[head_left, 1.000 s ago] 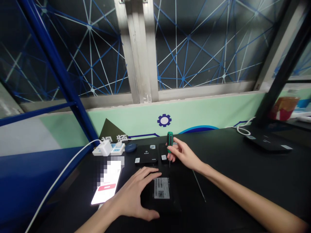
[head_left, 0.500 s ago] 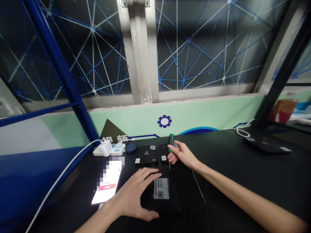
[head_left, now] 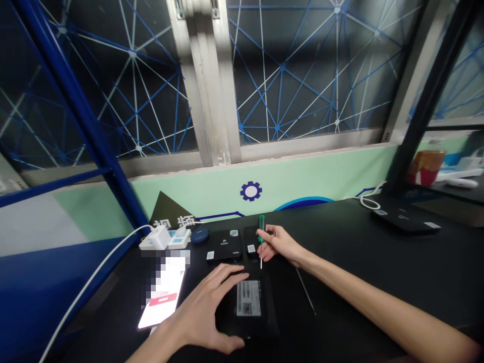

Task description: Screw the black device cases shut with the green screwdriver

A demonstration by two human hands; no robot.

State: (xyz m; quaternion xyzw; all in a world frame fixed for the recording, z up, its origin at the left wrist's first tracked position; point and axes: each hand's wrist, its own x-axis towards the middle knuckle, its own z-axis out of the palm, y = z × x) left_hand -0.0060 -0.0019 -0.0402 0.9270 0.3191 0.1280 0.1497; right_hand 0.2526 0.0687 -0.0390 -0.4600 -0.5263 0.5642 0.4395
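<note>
On the black counter (head_left: 351,282): flat, dark box (head_left: 269,308), pale printed label (head_left: 248,298). Left hand (head_left: 202,308) spread along its left side; right hand (head_left: 278,244) pinches green-handled screwdriver (head_left: 262,225), slim metal shaft (head_left: 260,258) downward near far edge.

The phone (head_left: 163,305) lies before the power strip (head_left: 178,239), left of the screwdriver (head_left: 262,225).

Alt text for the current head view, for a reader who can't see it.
A person's right hand holds a green screwdriver point-down near the far edge of a labelled black device; the left hand is spread at its left side. A lit phone lies further left.
</note>
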